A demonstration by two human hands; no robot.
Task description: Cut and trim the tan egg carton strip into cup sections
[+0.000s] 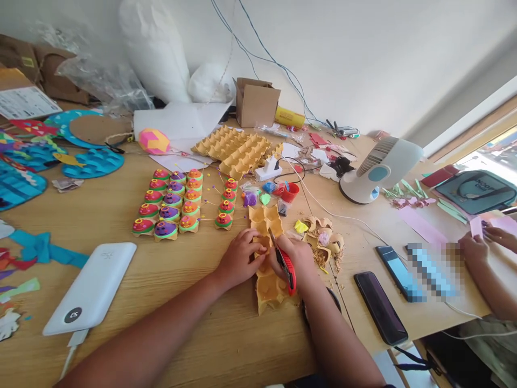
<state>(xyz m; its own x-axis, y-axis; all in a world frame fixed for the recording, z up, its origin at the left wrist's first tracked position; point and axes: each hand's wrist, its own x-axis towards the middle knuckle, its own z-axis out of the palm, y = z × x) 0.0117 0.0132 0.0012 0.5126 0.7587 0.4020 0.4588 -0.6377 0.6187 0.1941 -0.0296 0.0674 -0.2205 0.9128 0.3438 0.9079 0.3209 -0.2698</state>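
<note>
A strip of yellow egg carton (268,291) lies on the table in front of me, running away from me. My left hand (241,256) grips its left edge, with curled fingers and thumb on the cups. In my right hand (299,256) is a red utility knife (287,268), its blade pointing away from me over the carton's middle. Whether the blade tip touches the carton, I cannot tell. To the right sit cut carton cups (323,234) among crumbs. Beyond my left hand stand rows of painted carton cups with faces (165,213).
Larger egg carton sheets (238,148) lie at the back. A white fan (375,170) stands right of a red cup (290,191). Two phones, one a black phone (379,307), lie at right near another person's hands (479,248). A white power bank (91,288) is at left.
</note>
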